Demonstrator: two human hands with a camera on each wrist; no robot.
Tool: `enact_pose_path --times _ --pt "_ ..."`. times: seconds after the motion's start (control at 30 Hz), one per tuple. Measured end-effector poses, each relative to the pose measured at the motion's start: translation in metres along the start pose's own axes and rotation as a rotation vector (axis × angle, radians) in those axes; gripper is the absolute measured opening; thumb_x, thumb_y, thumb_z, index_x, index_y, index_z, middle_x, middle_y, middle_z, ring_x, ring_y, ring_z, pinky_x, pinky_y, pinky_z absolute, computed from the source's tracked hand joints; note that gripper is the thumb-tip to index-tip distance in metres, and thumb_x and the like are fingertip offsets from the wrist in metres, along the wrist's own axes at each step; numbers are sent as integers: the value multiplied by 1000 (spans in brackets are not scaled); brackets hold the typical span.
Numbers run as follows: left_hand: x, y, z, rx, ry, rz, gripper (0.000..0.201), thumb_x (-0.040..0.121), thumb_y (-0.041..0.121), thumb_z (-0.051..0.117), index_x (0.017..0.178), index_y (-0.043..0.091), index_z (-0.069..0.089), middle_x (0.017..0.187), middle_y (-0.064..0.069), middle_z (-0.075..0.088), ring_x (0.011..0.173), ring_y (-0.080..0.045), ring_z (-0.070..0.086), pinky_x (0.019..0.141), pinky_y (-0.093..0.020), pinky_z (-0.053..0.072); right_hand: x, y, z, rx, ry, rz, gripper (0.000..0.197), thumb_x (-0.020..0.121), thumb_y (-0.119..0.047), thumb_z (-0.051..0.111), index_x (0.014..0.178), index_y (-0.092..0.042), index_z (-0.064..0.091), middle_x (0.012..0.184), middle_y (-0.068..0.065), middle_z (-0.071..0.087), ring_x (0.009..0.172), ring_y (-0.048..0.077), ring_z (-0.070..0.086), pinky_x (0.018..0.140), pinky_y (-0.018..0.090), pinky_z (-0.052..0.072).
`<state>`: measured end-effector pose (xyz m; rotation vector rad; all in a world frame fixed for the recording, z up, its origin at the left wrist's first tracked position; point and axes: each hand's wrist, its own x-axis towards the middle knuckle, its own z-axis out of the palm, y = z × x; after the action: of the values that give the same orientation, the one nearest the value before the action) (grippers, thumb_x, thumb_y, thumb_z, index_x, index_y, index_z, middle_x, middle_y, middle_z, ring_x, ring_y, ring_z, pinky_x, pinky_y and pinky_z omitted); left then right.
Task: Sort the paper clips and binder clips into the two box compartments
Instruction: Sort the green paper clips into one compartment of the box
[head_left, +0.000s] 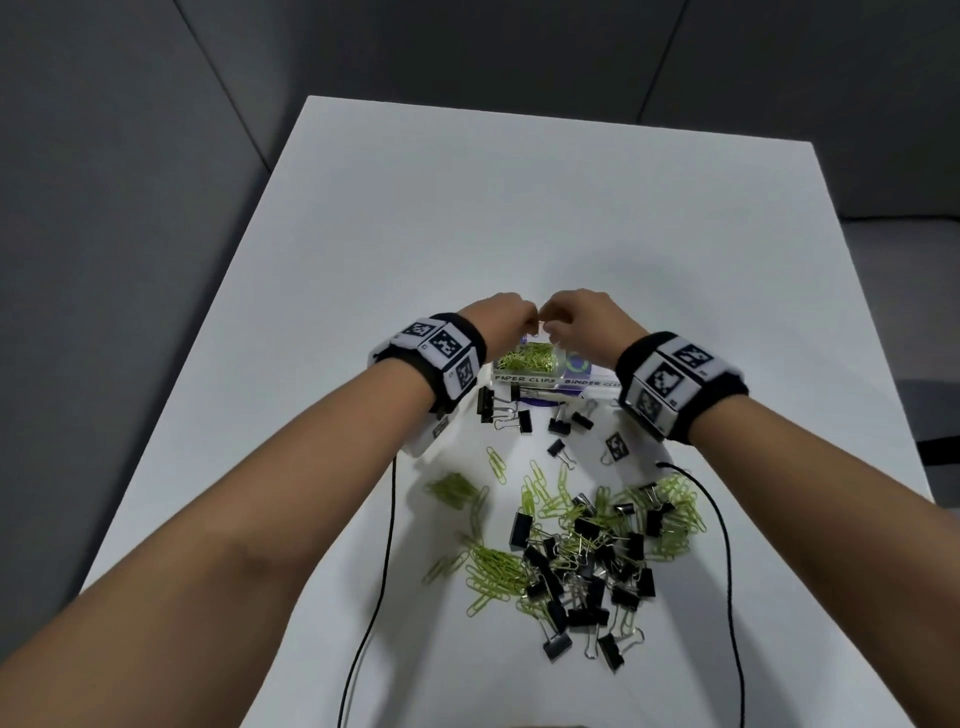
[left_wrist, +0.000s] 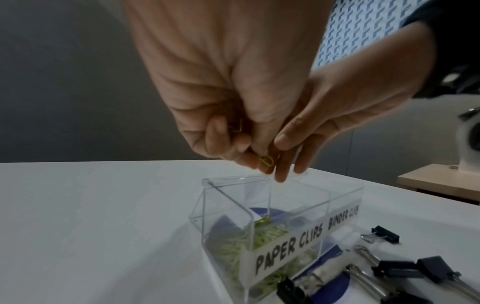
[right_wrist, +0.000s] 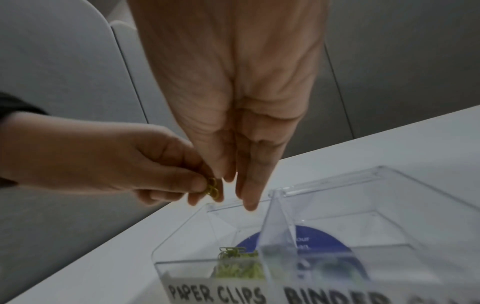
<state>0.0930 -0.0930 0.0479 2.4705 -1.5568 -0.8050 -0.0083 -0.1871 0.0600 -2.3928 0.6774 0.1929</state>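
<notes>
A clear two-compartment box (head_left: 525, 379) (left_wrist: 226, 205) (right_wrist: 324, 189) labelled PAPER CLIPS and BINDER CLIPS stands mid-table. Green paper clips (head_left: 524, 358) (left_wrist: 259, 234) (right_wrist: 239, 269) lie in its left compartment. Both hands meet just above that compartment. My left hand (head_left: 524, 325) (left_wrist: 249, 152) (right_wrist: 192, 185) pinches a small bunch of green paper clips (left_wrist: 266, 160) (right_wrist: 213, 188) in curled fingers. My right hand (head_left: 553, 327) (left_wrist: 285, 164) (right_wrist: 241, 185) points its straight fingers down, touching that bunch.
A mixed heap of green paper clips and black binder clips (head_left: 587, 545) lies near the table's front. Several loose binder clips (head_left: 509, 410) (left_wrist: 405, 269) lie right before the box. Two black cables (head_left: 384, 545) hang from the wrists. White table (head_left: 519, 208) extends beyond the box.
</notes>
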Motion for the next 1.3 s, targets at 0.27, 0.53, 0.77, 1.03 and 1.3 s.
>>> enact_pose_path --times 0.27,0.53,0.77,1.03,1.3 --pt "-19 8 13 152 69 151 30 97 24 45 124 20 57 128 -1 54 116 -20 53 89 -32 44 -66 39 20 -50 -69 -40 14 93 -13 50 95 -7 62 91 5 65 78 18 58 60 11 40" --pt "-88 -9 77 255 -188 254 44 93 14 45 136 24 44 143 0 41 128 -18 43 103 -32 43 -119 59 61 -437 -374 -129 31 90 -28 54 120 -21 52 120 0 55 103 18 56 75 25 40" --pt "-131 -36 98 427 -307 202 69 87 20 50 148 28 17 157 2 13 142 -22 20 107 -38 35 -138 62 80 -501 -363 -160 47 89 -25 56 132 -17 37 132 5 42 110 23 51 84 35 51" --pt "-144 -48 121 216 -115 171 43 95 9 47 136 19 44 143 -6 37 125 -27 39 97 -37 45 -156 35 99 -527 -122 -561 39 77 -25 70 112 -12 61 109 10 65 90 25 64 72 34 55" --pt "-134 -30 118 81 -129 34 37 92 10 53 129 11 46 129 -11 45 112 -27 51 94 -32 41 -154 41 134 -683 -185 -704 31 65 -29 77 92 -20 63 97 -1 66 83 18 64 66 31 57"
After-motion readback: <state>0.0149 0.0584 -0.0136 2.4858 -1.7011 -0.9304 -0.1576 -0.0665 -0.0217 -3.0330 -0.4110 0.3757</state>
